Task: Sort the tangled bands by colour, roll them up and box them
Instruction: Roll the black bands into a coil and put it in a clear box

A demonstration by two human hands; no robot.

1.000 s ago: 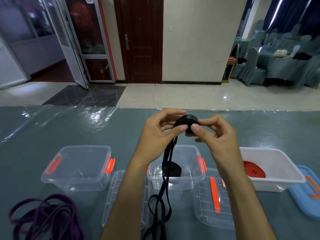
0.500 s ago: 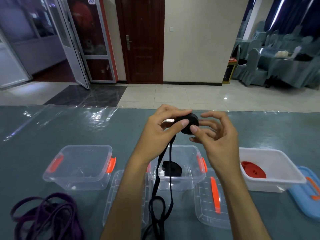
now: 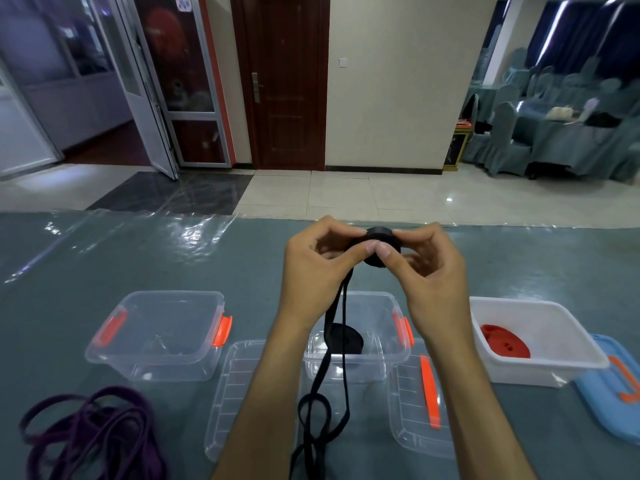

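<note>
Since half a second ago the right hand (image 3: 427, 271) has closed back onto the black band roll (image 3: 382, 244), its fingers no longer fanned out, and the dangling tail has shifted slightly. Both hands hold the roll up above the desk (image 3: 104, 271), over the far rim of the middle clear box (image 3: 360, 355). The left hand (image 3: 313, 268) pinches the roll from its side with thumb and curled fingers; the right hand pinches it opposite, the two thumbs meeting on the near face.

That roll is a tight, flat black coil. From under it the unrolled black band (image 3: 332, 344) hangs in two strands, passes in front of the middle box and ends in loose loops on the desk by the near edge, between the forearms. Inside the middle box lies a finished black roll (image 3: 346, 341).

Toward the left edge stands an empty-looking clear box (image 3: 156, 334) with orange latches; near the left near corner lies a tangled purple band (image 3: 93, 441). Toward the right edge a white tub (image 3: 554, 341) holds a red roll (image 3: 505, 344), with a blue lid (image 3: 613, 396) just beside it at the right edge. Two clear lids lie flat near the front, one (image 3: 239, 393) left of the middle box, one (image 3: 419, 410) right of it. Bare desk stretches beyond the boxes to the far edge.
</note>
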